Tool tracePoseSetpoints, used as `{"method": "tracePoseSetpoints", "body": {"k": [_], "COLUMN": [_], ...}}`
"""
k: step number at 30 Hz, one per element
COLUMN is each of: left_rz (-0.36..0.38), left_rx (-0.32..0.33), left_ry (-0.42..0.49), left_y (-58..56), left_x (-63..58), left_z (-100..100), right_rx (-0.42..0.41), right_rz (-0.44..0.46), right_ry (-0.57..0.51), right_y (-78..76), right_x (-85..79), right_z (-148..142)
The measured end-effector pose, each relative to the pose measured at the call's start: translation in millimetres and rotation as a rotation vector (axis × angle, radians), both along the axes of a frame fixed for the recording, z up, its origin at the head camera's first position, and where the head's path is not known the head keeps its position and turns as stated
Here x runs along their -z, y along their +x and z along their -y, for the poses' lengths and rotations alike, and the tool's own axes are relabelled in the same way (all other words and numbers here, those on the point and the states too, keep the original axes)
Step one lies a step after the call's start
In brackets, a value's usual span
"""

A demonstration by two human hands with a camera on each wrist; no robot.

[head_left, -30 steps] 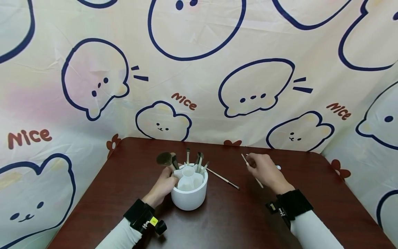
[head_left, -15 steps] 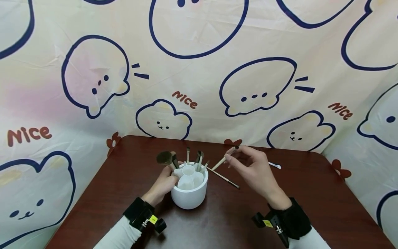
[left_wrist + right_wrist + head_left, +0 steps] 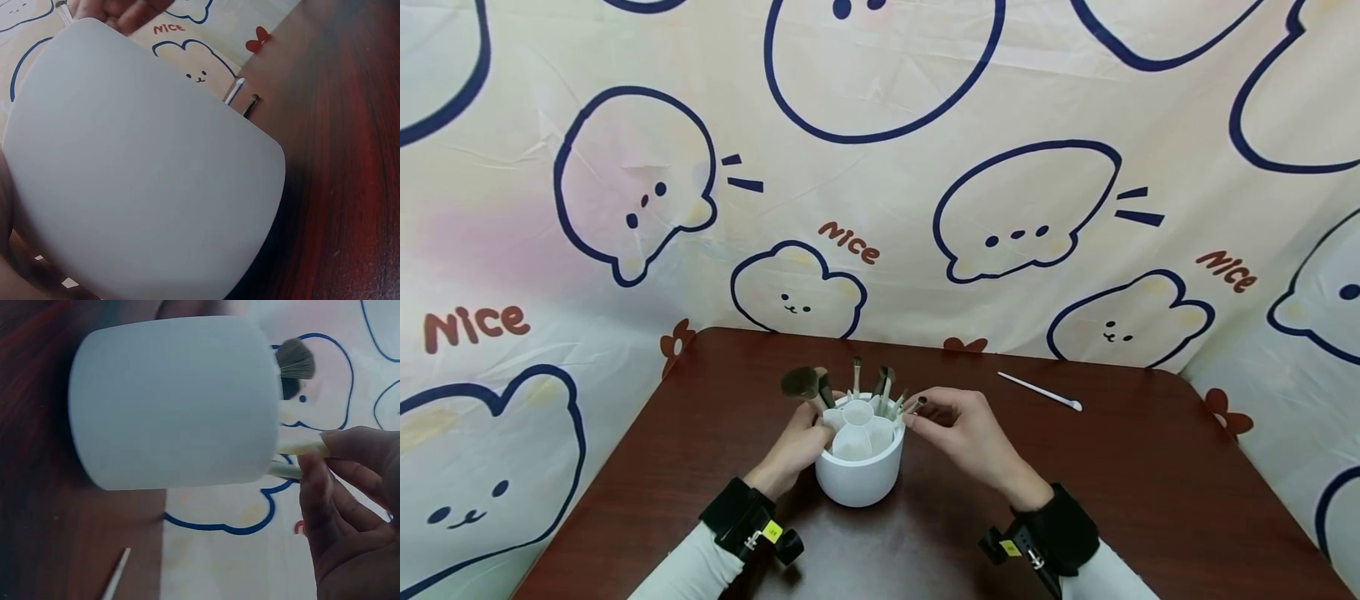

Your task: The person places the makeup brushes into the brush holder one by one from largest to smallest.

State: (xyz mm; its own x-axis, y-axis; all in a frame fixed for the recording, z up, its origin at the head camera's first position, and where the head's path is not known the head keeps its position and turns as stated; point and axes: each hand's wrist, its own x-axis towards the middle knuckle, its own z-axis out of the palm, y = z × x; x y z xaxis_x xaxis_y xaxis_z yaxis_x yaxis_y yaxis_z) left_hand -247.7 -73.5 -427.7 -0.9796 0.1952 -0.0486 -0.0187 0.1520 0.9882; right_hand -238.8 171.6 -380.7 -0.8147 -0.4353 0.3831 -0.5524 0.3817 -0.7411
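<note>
My left hand grips the left side of a white round brush holder, thumb at the rim. Inside are white compartments and several makeup brushes, among them a large fluffy brush. At the holder's right rim my right hand pinches a small makeup brush, its dark bristles up. The right wrist view has the fingers and thumb on its pale handle, which runs to the rim; its lower end is hidden. In the left wrist view the holder's wall covers most of the frame.
On the dark wooden table a thin white brush lies at the back right. A dark-tipped brush lies beyond the holder in the left wrist view. A patterned cloth hangs behind and beside the table.
My right hand has taken the small brush from the table's right side, turned it bristles up and moved it left to the holder's rim. The left hand stays on the holder.
</note>
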Motion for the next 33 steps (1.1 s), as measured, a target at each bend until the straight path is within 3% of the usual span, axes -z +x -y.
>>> {"method": "tracePoseSetpoints", "body": {"k": [6, 10, 15, 19, 23, 29, 33], "left_rz": [0.003, -0.005, 0.010, 0.010, -0.011, -0.039, -0.041], "left_rx": [-0.004, -0.009, -0.003, 0.015, 0.024, 0.035, 0.040], "left_ry": [0.017, 0.014, 0.005, 0.017, 0.013, -0.044, -0.042], "left_y": [-13.3, -13.8, -12.2, -12.3, -7.0, 7.6, 9.5], "left_x": [21.3, 22.8, 20.8, 17.7, 5.4, -16.7, -17.2], "left_z": [1, 1, 3, 7, 8, 6, 5], "right_rx": [0.019, 0.047, 0.051, 0.099, 0.151, 0.142, 0.153], "right_rz": [-0.012, 0.020, 0.000, -0.035, -0.020, 0.130, 0.218], "right_ry": [0.011, 0.042, 0.105, 0.164, 0.242, 0.351, 0.380], "right_y": [8.6, 16.7, 8.4, -6.1, -14.6, -14.4, -15.1], "right_x": [-4.6, -18.1, -18.1, -10.6, -1.3, 34.3, 56.2], "right_z": [8, 13, -3, -32, -56, -68, -63]}}
